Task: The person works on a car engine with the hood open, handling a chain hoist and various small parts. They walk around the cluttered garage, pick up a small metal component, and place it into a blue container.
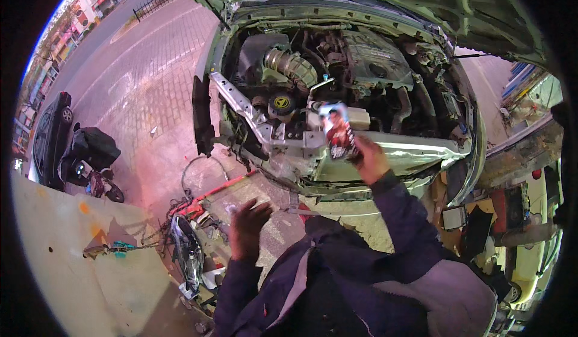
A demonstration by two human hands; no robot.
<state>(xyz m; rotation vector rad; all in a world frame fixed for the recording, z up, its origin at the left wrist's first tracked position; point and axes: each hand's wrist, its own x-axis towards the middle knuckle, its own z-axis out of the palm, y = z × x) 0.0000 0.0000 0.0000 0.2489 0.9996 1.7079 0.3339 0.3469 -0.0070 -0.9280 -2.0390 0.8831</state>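
Above the front of a car with its hood (481,12) raised, the right hand (371,161) I follow through the head camera holds a slim, picture-faced rectangular item (339,131), phone-like or perhaps a packet; I cannot tell which. The item hangs tilted over the silver front crossmember (415,147), red artwork facing up, with fingers and thumb pinching its lower right edge. The left hand (248,228) is raised empty near the person's body, its fingers loosely curved and slightly apart, well away from the item.

In my judgement, holding well here means a secure grip on both edges, a steady wrist, and a position over the crossmember rather than the open gaps, where a slip could send the item down among the hoses. The free hand could steady it from below.

Among the containers, I see a black reservoir cap (281,103) with a yellow symbol seated left of the item; the fluid beneath is hidden from me. A pale plastic housing (355,118), just beyond the right hand, shows no contents. A dark air-filter box (257,51) stands closed, with a ribbed intake hose (292,66) beside it. To the person's left, a detached headlight (188,250) lies among loose parts I cannot sort out.
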